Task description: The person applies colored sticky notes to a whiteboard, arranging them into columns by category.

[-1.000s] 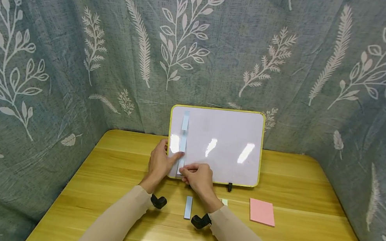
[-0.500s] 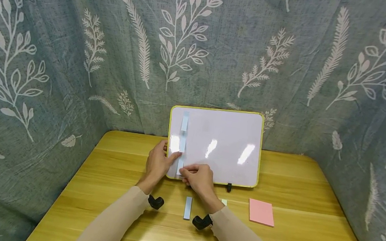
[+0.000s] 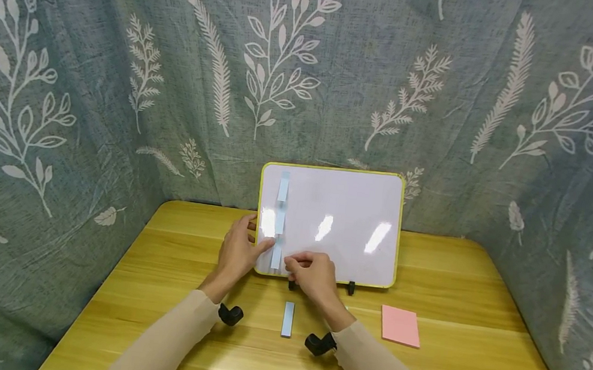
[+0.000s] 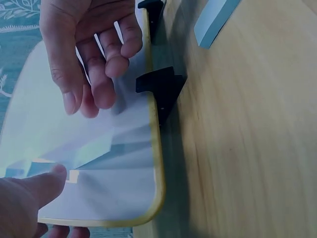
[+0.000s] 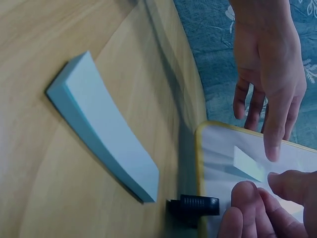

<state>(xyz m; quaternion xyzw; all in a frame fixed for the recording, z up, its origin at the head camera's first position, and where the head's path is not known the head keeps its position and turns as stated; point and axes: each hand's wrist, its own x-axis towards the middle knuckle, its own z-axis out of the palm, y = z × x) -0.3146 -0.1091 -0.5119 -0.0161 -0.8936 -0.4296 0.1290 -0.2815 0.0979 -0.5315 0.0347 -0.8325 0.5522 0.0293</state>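
A yellow-rimmed whiteboard (image 3: 347, 214) leans upright on black stand feet (image 3: 351, 288). Down its left side run three pale blue sticky-note strips; the lowest strip (image 3: 276, 256) has its bottom end lifted off the board in the wrist views. My left hand (image 3: 235, 250) is at the board's left edge, thumb extended over the front beside the lowest strip, loose fingers behind the edge. Just right of that strip is my right hand (image 3: 315, 272), its thumb and fingers loosely bent with nothing between them, seen from below in the left wrist view.
A pad of blue sticky strips (image 3: 288, 320) lies on the wooden table (image 3: 179, 269) in front of the board. Farther right is a square pink sticky-note pad (image 3: 401, 327). My right forearm mostly covers a small pale green piece. A patterned curtain (image 3: 334, 80) hangs behind.
My right hand has let go of the lowest strip's end and moved slightly right. My left hand has shifted left and down, its thumb drawing back from the strip.
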